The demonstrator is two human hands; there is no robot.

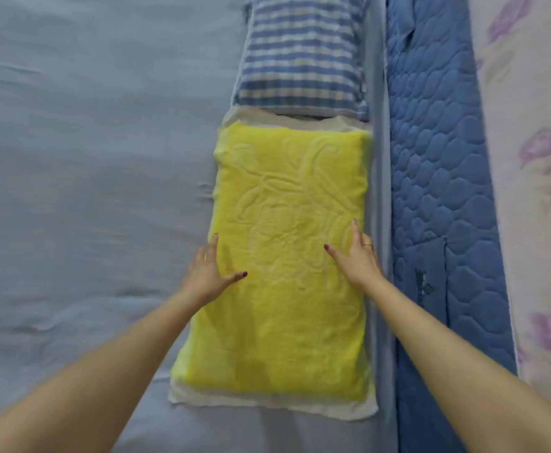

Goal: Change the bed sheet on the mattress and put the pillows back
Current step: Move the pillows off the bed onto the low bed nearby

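Observation:
A yellow pillow (287, 223) with an embossed pattern and a white border lies flat on the light blue bed sheet (87, 191), near the bed's right edge. My left hand (207, 273) rests on the pillow's left edge, fingers straight and thumb spread onto the yellow cloth. My right hand (357, 256) lies flat on the pillow's right side, fingers straight, a ring on one finger. A blue and white checked pillow (300, 53) lies just beyond the yellow one, touching its far end.
A dark blue quilted mattress side (440, 191) runs along the right of the sheet. Beyond it at far right stands a white surface with purple flowers (535, 191). The sheet stretches wide to the left with a few shallow wrinkles.

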